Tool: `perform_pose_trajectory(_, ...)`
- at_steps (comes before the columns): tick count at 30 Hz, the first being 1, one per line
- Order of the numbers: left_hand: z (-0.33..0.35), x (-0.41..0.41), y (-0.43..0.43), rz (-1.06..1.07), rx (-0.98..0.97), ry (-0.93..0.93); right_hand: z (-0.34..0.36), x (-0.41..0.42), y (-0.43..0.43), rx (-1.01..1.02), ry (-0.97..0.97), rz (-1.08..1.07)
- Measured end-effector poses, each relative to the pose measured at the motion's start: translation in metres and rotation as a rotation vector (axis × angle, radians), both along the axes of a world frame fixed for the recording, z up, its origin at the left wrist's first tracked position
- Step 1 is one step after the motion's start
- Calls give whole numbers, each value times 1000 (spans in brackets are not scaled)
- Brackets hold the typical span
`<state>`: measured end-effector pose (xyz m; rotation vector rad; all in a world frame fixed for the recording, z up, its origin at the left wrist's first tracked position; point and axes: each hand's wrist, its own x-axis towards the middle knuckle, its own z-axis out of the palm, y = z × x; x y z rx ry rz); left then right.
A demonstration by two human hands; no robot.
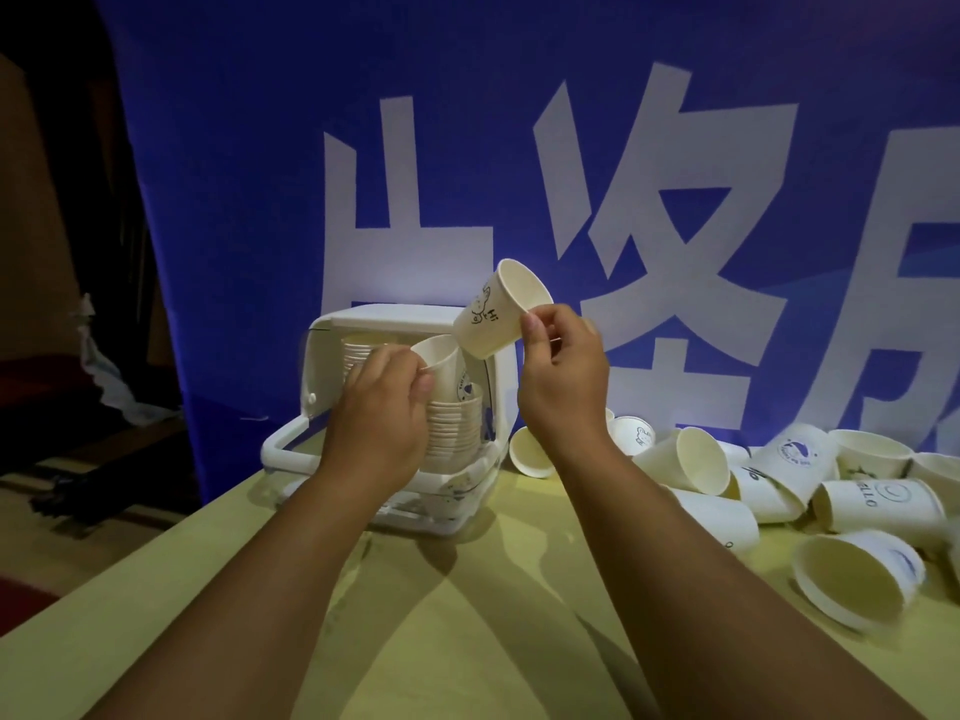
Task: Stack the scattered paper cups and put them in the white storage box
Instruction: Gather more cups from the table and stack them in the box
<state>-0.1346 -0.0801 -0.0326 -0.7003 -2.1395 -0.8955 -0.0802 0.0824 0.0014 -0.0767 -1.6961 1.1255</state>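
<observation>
— While tilted above the white storage box point(501, 387), held how, that rabbit-print paper cup point(496, 314)?
— Pinched at the rim by the right hand point(563, 376): thumb and forefinger closed on the edge, remaining fingers curled loosely behind. Mouth turned up and to the right, base pointing down-left toward the box.
— And the left hand point(379, 407)?
— Closed on the rim of the top cup point(441, 363) of a cup stack point(454, 433) standing inside the box; thumb and fingertips gripping the near edge, palm covering the stack's left side.
— Anything else inside the box?
— A second stack point(358, 350) farther left, mostly hidden behind the left hand. Lower part of the box hard to read through its clear front wall. White handle point(283, 441) sticking out to the left.
— Loose cups?
— Scattered paper cups point(779, 491) on the yellowish table point(467, 641), right of the box, mostly lying on their sides, some overlapping; pile cut off at the right edge. Prints mostly too small to make out, except "HELLO" on one. Behind everything, a blue banner point(234, 174) with large white characters, cropped at the right.
</observation>
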Motion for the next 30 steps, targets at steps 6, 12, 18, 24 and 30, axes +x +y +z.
perform_pose_trajectory(6, 5, -2, -2, 101, -134, 33, 0, 2, -3, 7, 31, -5)
perform_pose_trajectory(12, -8, -7, 2, 2, -202, -100, 0, 1, -2, 51, 14, -11)
perform_pose_trajectory(18, -18, -12, -3, -192, 212, -279, -6, -4, -8, 158, -123, 45)
perform_pose_trajectory(24, -21, -14, -3, -240, 338, -328, -9, -5, -16, 343, -57, 15)
perform_pose_trajectory(30, -23, -16, -5, -238, 394, -330, -22, -16, -18, 449, -201, 33)
